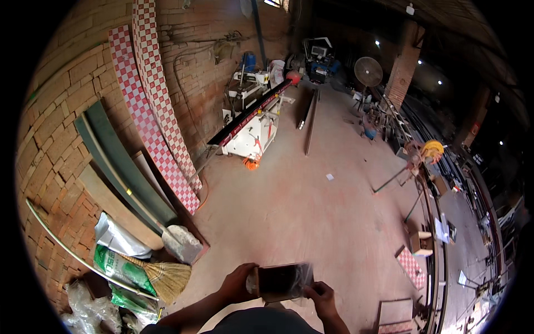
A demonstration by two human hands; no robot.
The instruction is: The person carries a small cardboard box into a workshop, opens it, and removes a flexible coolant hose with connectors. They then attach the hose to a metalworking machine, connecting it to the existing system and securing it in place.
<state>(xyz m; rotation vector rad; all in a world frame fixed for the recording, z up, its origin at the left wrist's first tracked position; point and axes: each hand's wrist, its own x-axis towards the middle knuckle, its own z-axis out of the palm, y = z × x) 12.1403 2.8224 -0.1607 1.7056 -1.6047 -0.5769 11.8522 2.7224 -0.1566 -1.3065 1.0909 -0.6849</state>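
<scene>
Close to my body, both hands hold a small box-like thing (279, 282) with a dark rectangular face or opening and brownish edges. Clear plastic film shows at its right end; what is inside, if anything, is too dark to make out. My left hand (239, 283) grips its left end, fingers wrapped round the side. At the right end, my right hand (321, 294) pinches the corner and film with thumb and fingers.
On my left, a shovel (181, 244), a straw broom (168, 280), sacks and checkered long boards (153, 111) lean against the brick wall. A white machine (250, 136) carries a long dark bar. To the right stand a tripod (411, 167), a cardboard box (421, 243) and long rails.
</scene>
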